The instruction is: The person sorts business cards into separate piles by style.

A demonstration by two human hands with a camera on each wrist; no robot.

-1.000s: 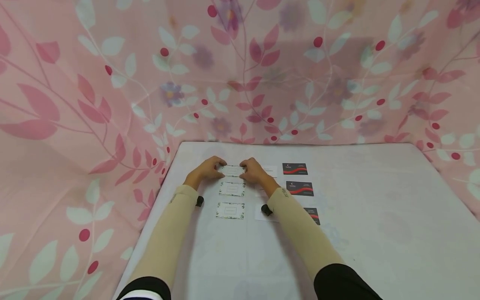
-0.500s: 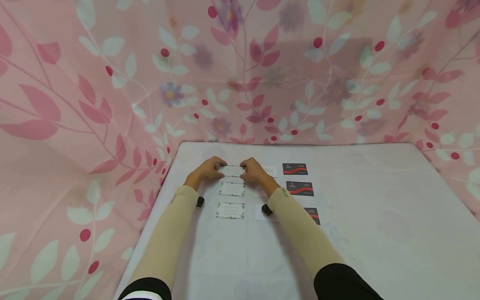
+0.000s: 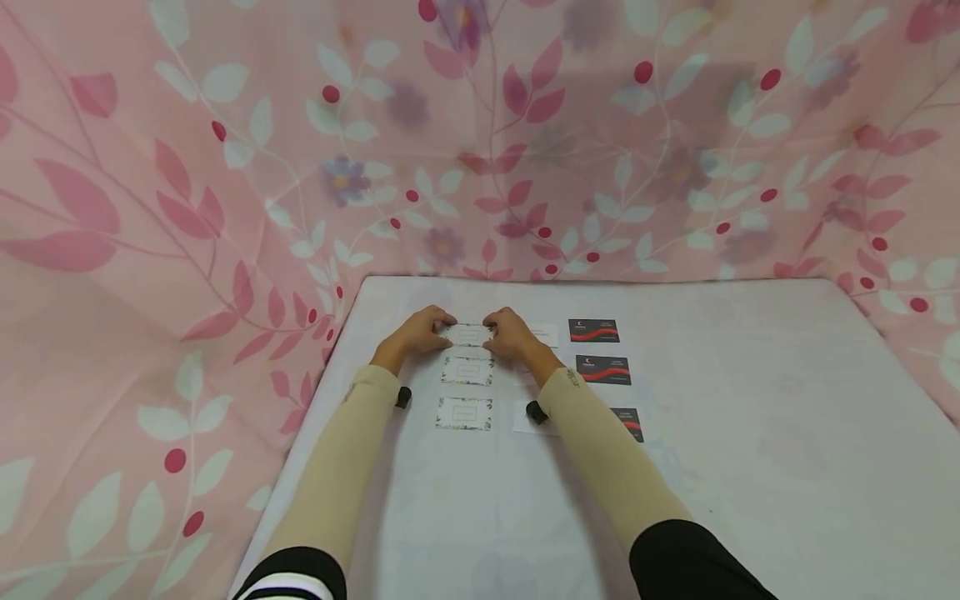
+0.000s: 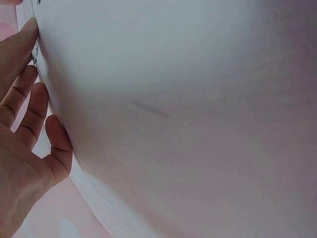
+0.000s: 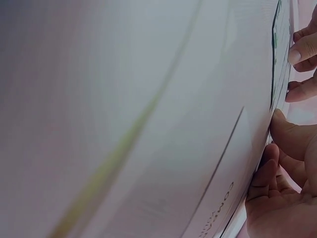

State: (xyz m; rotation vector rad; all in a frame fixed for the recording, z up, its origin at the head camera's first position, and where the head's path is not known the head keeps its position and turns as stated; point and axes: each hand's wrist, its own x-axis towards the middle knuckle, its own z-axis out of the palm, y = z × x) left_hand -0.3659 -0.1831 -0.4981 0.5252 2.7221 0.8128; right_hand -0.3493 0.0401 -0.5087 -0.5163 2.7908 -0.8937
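Both hands are at the farthest of three white business cards with leafy borders. That card (image 3: 470,335) lies on the white table. My left hand (image 3: 418,332) holds its left end, thumb at the near corner and fingers at the far one. At the right end my right hand (image 3: 513,335) grips the corners the same way. Below it lie the middle leafy card (image 3: 467,371) and the nearest leafy card (image 3: 463,413). In the right wrist view, a plain white card with lettering (image 5: 218,208) lies close beside the right hand's curled fingers.
A column of plain white cards (image 3: 543,333) is partly hidden by the right hand and forearm. Farther right stand three dark cards with red stripes (image 3: 594,331), the nearest partly covered by the sleeve. Pink floral cloth (image 3: 600,167) hangs behind the table (image 3: 750,400).
The whole head view has shifted slightly upward. Both hands stay at the ends of the far leafy business card, and the cards keep their places.
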